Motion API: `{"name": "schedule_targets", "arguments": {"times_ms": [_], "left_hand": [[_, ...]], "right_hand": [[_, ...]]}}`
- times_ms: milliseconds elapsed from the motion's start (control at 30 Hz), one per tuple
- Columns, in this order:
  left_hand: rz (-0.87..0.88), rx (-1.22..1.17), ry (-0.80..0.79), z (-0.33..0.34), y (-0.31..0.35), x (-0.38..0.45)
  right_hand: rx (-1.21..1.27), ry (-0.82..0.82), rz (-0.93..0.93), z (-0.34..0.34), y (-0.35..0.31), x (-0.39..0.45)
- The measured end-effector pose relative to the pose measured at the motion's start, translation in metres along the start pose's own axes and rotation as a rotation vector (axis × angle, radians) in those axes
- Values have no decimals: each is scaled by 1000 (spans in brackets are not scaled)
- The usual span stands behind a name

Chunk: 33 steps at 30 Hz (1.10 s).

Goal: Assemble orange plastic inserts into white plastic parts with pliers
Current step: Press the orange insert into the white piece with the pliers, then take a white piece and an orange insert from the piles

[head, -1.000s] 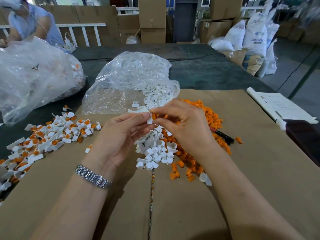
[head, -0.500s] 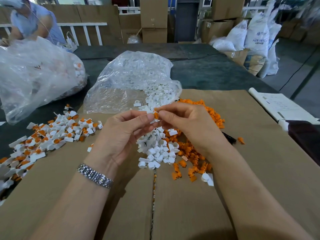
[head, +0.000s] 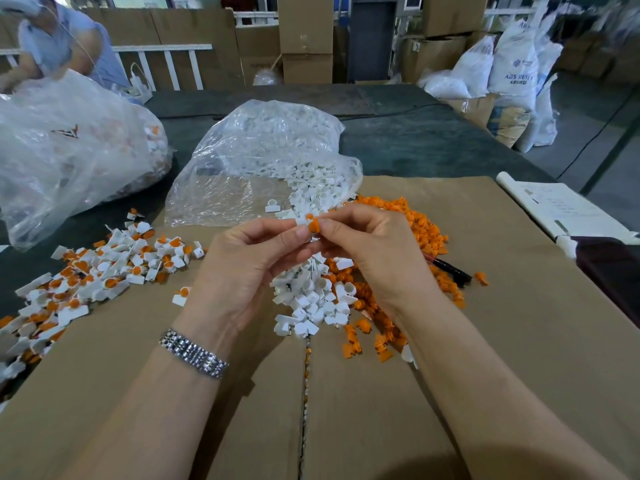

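Note:
My left hand pinches a small white plastic part between thumb and forefinger, above the middle of the cardboard. My right hand pinches an orange insert and holds it against that white part. Below the hands lies a heap of loose white parts. A heap of orange inserts spreads to the right and under my right hand. The pliers with dark handles lie on the cardboard right of my right wrist, partly hidden by it.
A pile of assembled white-and-orange pieces lies at the left. A clear bag of white parts sits behind the hands, a bigger bag at far left. Papers lie at the right edge. A person works at back left.
Both hands rose slightly away from the heap and came closer together; the orange insert now sits against the white part at my fingertips.

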<state>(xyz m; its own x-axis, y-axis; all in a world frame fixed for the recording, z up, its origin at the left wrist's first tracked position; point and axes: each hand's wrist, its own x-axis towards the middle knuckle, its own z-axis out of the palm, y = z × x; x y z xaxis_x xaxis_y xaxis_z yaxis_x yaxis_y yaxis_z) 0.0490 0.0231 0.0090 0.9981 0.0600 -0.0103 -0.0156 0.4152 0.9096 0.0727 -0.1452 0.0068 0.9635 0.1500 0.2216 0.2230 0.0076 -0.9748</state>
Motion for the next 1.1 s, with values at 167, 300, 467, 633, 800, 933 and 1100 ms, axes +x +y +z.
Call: {"name": "schedule_targets", "arguments": {"times_ms": [167, 300, 467, 633, 800, 933, 1100], "left_hand": [[54, 64, 11, 0, -4, 0], [57, 108, 48, 0, -5, 1], [-48, -15, 64, -1, -1, 3], [-61, -7, 17, -6, 2, 3], [-76, -7, 4, -8, 2, 3], [-87, -49, 58, -10, 3, 4], [-42, -96, 85, -10, 5, 4]], "right_hand": [[-64, 54, -34, 8, 1, -3], [-135, 27, -3, 9, -2, -5], [-694, 127, 29, -24, -8, 8], [-1282, 7, 436, -51, 4, 12], [-1245, 79, 349, -48, 9, 12], [-1048, 179, 260, -54, -4, 11], [-306, -137, 399, -55, -29, 7]]}}
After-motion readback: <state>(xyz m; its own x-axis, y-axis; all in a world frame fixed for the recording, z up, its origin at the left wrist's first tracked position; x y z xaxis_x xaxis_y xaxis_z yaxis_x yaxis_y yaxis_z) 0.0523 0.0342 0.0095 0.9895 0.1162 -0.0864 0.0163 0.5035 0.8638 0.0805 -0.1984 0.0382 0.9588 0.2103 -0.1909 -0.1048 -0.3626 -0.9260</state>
